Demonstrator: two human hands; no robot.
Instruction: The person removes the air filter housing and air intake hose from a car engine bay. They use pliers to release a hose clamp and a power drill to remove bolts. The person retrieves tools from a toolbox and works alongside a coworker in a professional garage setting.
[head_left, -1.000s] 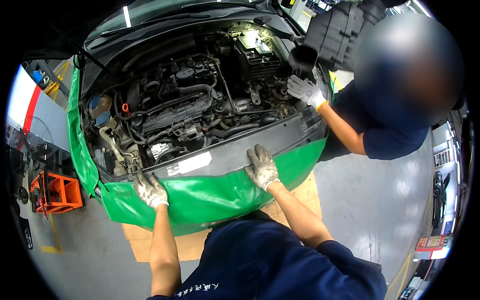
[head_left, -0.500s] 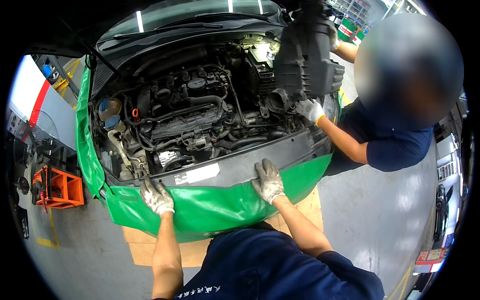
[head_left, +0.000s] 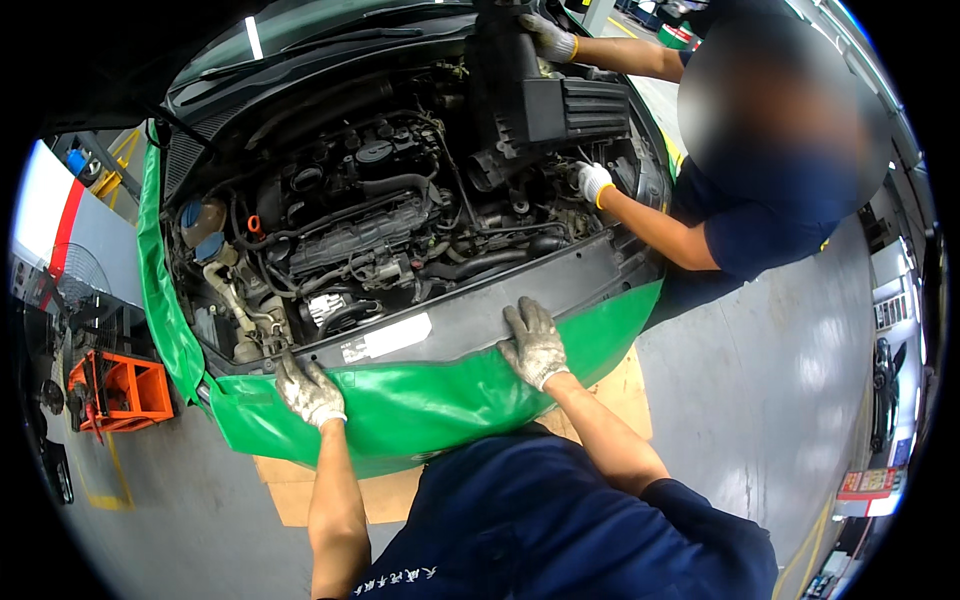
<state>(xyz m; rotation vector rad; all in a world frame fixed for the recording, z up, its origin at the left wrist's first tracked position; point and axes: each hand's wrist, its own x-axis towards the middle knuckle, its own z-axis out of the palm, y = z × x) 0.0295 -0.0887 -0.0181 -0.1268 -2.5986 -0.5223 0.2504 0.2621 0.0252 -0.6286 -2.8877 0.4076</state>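
My left hand point(head_left: 310, 390), in a soiled white work glove, lies on the green protective cover point(head_left: 440, 402) along the car's front edge, its fingers reaching the black front panel point(head_left: 480, 322). Farther right, my right hand point(head_left: 533, 345), gloved alike, rests with fingers spread where cover and panel meet. Neither hand holds anything. Beyond them the engine point(head_left: 365, 225) sits exposed in the bay. A co-worker at the right grips a large black plastic housing point(head_left: 545, 110) by its top with one gloved hand point(head_left: 550, 38); the other glove point(head_left: 593, 185) is low beside it.
An orange metal frame point(head_left: 138, 388) stands on the floor at left, near a fan point(head_left: 75, 275). Brown boards point(head_left: 395, 497) lie under the car's front. The co-worker's body point(head_left: 770, 215) fills the right side. A hood prop point(head_left: 185, 128) rises at the bay's left.
The co-worker has shifted the black housing leftward and turned it, showing its ribbed side. One co-worker's glove now sits at its top. My hands stay on the cover and panel; the view has shifted slightly.
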